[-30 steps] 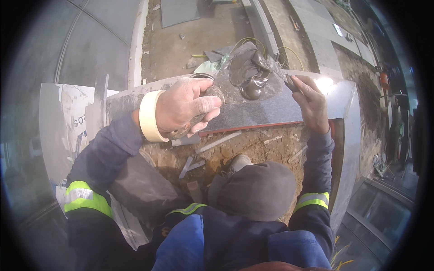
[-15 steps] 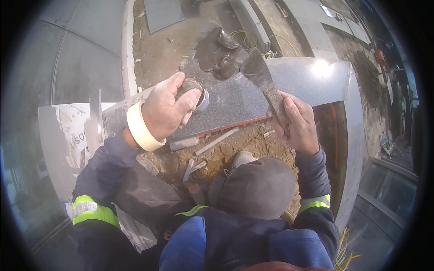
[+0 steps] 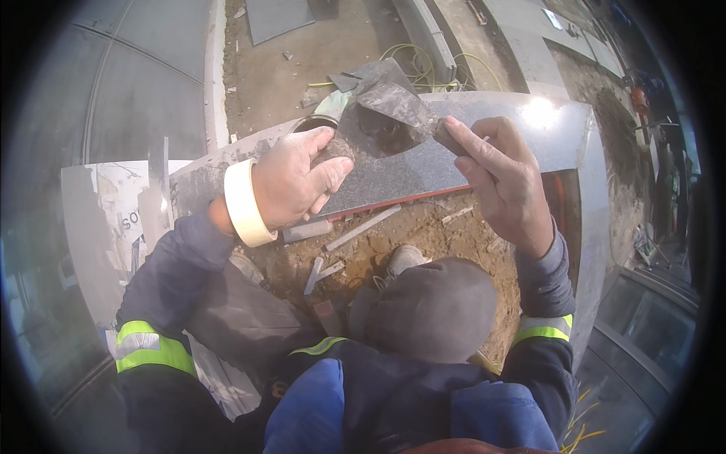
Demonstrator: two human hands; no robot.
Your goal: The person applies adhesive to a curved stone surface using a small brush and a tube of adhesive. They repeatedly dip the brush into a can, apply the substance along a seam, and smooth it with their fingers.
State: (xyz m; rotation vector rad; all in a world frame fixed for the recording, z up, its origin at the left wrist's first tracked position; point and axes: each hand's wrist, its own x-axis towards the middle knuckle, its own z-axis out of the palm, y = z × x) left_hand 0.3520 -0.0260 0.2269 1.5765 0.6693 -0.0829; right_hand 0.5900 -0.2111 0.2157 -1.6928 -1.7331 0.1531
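My left hand [image 3: 299, 178] is closed around the handle of a broad flat trowel [image 3: 352, 125] that carries dark grey paste [image 3: 382, 132]. A cream roll of masking tape [image 3: 243, 203] encircles that wrist. In my right hand [image 3: 503, 170] is the handle of a putty knife [image 3: 401, 102], gripped between thumb and fingers. Its paste-smeared blade points left and lies over the trowel; whether the two touch I cannot tell. Just behind my left hand shows the rim of a round tin [image 3: 314, 121], mostly hidden. Both tools are above a grey speckled slab [image 3: 484, 144].
Below the slab, bare soil [image 3: 378, 257] holds broken strips [image 3: 363, 228] and my shoe [image 3: 406, 259]. Glass panes [image 3: 144, 106] stand at left beside a smeared white board [image 3: 117, 208]. Farther off are stacked panels [image 3: 425, 38] and a yellow-green cable [image 3: 414, 64].
My right hand has moved slightly right, and the putty knife has swung to point left over the trowel. The trowel has turned, and my left hand has shifted a little right, covering more of the tin.
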